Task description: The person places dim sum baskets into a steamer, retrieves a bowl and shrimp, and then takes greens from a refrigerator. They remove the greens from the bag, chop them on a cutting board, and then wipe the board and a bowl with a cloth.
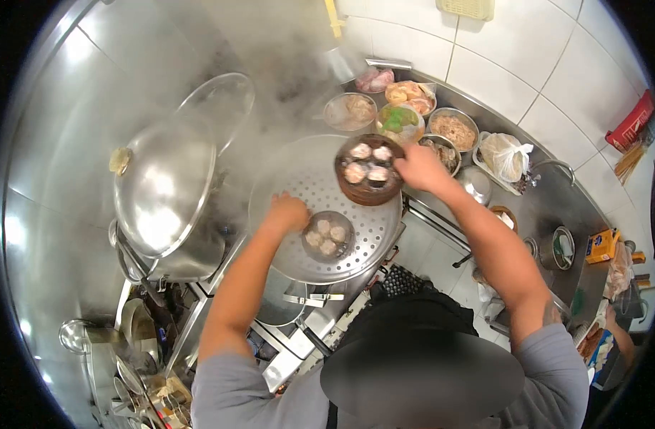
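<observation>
Right hand (419, 169) grips a basket (372, 194) over the perforated tray (377, 243) (white tiles (499, 61), drifting steam (277, 86)).

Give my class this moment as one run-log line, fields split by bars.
left hand: beside dumpling plate on perforated tray | right hand: holding dark basket with four dumplings | steam: beyond tray

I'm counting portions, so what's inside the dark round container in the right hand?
Four pale, rounded pieces sit in the dark round container, held by the right hand. Whatever lies directly beneath them is covered, and the container's underside faces away from view.
</observation>
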### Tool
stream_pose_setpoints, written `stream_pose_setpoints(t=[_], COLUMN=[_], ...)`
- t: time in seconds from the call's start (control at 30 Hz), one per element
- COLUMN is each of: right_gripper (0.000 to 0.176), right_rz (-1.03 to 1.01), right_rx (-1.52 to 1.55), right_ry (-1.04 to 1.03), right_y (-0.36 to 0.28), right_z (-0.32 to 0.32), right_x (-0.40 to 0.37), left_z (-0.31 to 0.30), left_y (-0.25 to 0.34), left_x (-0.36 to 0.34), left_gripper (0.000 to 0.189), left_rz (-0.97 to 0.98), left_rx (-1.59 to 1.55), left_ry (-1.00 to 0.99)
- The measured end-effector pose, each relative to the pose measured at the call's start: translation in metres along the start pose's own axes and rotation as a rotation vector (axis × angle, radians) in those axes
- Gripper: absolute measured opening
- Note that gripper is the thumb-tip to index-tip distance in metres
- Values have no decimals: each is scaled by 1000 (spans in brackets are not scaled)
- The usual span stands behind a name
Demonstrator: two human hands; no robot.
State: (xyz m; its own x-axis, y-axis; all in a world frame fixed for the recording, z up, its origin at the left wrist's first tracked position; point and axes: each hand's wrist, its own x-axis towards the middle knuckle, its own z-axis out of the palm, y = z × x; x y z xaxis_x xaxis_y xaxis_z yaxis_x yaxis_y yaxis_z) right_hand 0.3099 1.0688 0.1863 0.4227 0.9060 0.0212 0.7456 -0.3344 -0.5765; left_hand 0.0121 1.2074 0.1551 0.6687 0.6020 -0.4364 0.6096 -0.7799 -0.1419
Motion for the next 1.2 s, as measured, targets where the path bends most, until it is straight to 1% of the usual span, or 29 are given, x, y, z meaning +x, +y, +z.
stream_pose_setpoints(t=[0.03,0.07,0.1,0.17,0.23,0.3,0.4,0.47,0.53,0.6,0.67,0.7,0.77,0.83,0.9,0.93,0.97,1.0,1.03,1.07,1.1,1.17,1.2], right_gripper=[36,38,38,37,34,32,28,25,23,22,20,19,16,16,19,21,18,16,17,17,21,26,28], right_rz=[32,61,59,64,77,92,107,101,72,21,-151,-233,-289,-420,-648,-415,-111,-14,36,73,235,428,512], right_rx=[-1,-5,-3,9,15,5,-31,9,13,-16,-173,-252,-319,-171,27,169,258,253,182,60,-19,-105,-135], right_ry=[-55,-111,-114,-136,-202,-291,-320,-273,-253,-259,-373,-428,-561,-490,-186,-319,-329,-202,-32,189,268,208,166], right_y=[-14,-31,-42,-55,-60,-63,-71,-54,-55,-53,-59,-65,-89,-68,-14,4,30,73,120,178,220,322,356], right_z=[12,23,41,82,124,155,176,216,220,214,187,165,85,4,-58,-95,-114,-121,-130,-127,-132,-116,-104], right_x=[11,21,30,49,64,75,80,95,93,87,87,83,46,3,-40,-63,-80,-93,-111,-125,-146,-185,-200], left_z=[-17,-33,-41,-26,-10,26,76,99,106,105,92,80,57,35,12,-2,-24,-46,-70,-94,-109,-120,-124], left_y=[-3,-6,-8,-12,-1,5,30,46,60,74,84,88,100,113,120,121,119,122,131,143,159,203,225], left_x=[-30,-67,-106,-177,-243,-297,-357,-386,-399,-399,-389,-380,-355,-313,-260,-230,-205,-181,-164,-150,-135,-104,-93], left_gripper=[38,37,37,33,28,24,24,24,23,22,22,21,21,21,23,24,25,26,26,26,26,26,27], left_rz=[-86,-102,-118,-223,-394,-580,-825,-961,-1071,-1038,-998,-964,-818,-662,-511,-437,-463,-464,-363,-255,-151,33,105], left_rx=[-101,-305,-506,-827,-969,-920,-962,-952,-974,-971,-1008,-992,-1062,-1093,-1011,-944,-897,-849,-860,-874,-892,-1049,-1120], left_ry=[2,121,240,495,631,630,658,620,572,662,721,701,756,798,810,823,711,589,600,605,605,555,529])
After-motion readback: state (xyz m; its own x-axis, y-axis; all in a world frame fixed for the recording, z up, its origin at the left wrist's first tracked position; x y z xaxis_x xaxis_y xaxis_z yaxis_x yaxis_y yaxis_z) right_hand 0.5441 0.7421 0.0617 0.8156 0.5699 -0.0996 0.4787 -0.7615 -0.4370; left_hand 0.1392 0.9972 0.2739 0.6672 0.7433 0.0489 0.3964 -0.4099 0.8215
